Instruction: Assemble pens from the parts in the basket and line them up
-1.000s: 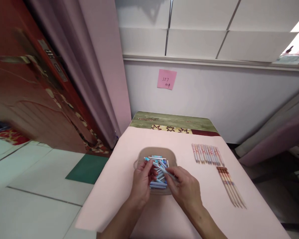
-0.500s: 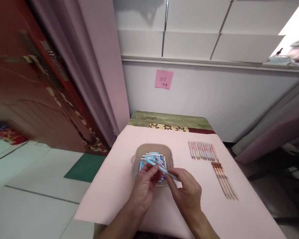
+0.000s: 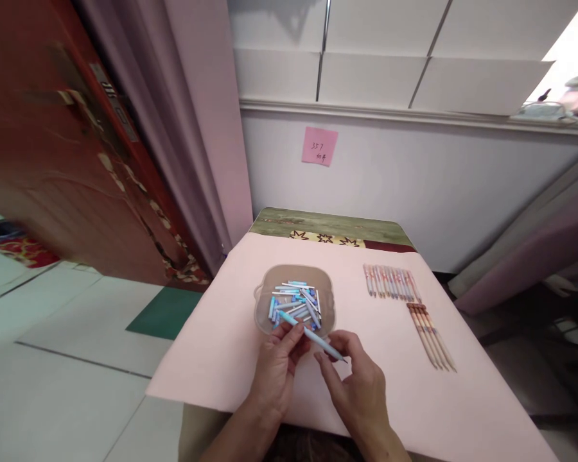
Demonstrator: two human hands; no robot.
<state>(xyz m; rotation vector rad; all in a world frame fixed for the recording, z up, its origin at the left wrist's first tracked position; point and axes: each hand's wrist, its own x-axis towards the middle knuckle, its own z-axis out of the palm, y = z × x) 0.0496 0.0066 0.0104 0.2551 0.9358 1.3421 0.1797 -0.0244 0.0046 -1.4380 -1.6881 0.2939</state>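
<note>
A light blue pen (image 3: 318, 339) slants across the front of the bin, its thin dark tip pointing down to the right. My left hand (image 3: 280, 359) is closed on its middle, thumb on top. At the tip end, my right hand (image 3: 359, 372) has its thumb and forefinger apart around the pen, with a gap showing. Just beyond both hands stands a translucent beige plastic bin (image 3: 263, 289). Inside lie loose blue pen parts (image 3: 296, 305) and thin white refills (image 3: 286, 293), jumbled together. The bin's near edge is partly hidden by my left hand.
To the right, a row of patterned pens (image 3: 390, 282) lies side by side. Nearer me are several cream pens with brown tops (image 3: 428, 333). A pink cloth (image 3: 212, 346) covers the table; a wall with a pink note (image 3: 319, 146) rises behind.
My right fingers have parted from the pen's lower end, and its dark tip now shows. The left hand still grips the pen. The view has shifted slightly.
</note>
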